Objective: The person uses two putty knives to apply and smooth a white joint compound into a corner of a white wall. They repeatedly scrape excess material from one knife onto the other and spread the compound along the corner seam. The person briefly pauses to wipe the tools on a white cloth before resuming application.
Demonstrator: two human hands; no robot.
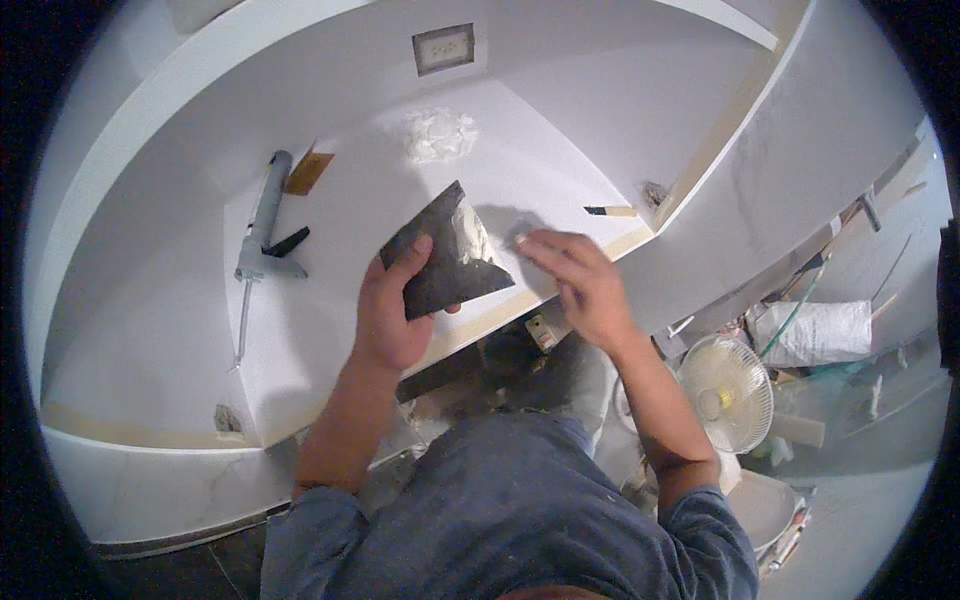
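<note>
My left hand (391, 305) grips a dark, flat, roughly four-sided plate (430, 250), thumb on top and fingers underneath. A smear of white paste (470, 237) lies on the plate's right part. Just right of the plate is my right hand (583, 282), its index and middle fingers pointing left and pressed together. There is white at its fingertips; whatever they pinch, if anything, is too small and blurred to name. Farther back, a patch of white powder or paste (441, 136) marks the white surface (540, 170) below my hands.
A grey caulking gun (265, 215) lies at left beside a brown card-like piece (309, 173). A yellow-and-black cutter (610, 211) rests near the right corner. The back wall holds a socket box (443, 49). A fan (724, 393) and white sack (812, 333) stand lower right.
</note>
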